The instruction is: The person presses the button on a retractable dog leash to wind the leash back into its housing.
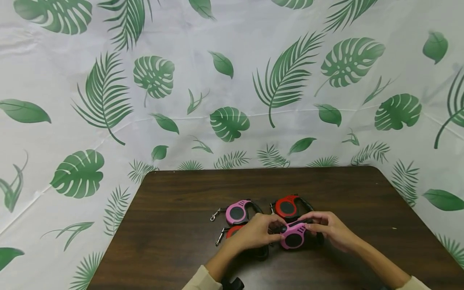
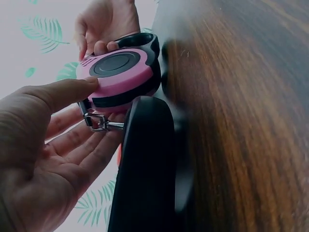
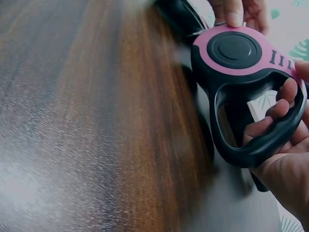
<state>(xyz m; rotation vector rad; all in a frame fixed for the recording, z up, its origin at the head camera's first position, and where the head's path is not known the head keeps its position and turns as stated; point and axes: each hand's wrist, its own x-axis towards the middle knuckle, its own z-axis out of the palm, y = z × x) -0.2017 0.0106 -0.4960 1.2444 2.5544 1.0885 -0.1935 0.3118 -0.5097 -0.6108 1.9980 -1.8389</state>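
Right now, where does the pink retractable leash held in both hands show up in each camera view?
Head: pink retractable leash low centre, between both hands.
Left wrist: upper centre, its metal clip over the left hand.
Right wrist: upper right, handle on the right hand fingers.
Shared landmark: dark wooden table.

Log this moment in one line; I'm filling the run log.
left hand: pinches pink leash | right hand: grips its handle | three other leashes on table

Two bare hands, the left hand [image 1: 255,233] and the right hand [image 1: 331,229], carry no rings or gloves. Both forearms are uncovered. Cream-coloured sleeves [image 1: 201,280] end well short of the wrists, pushed up toward the elbows.
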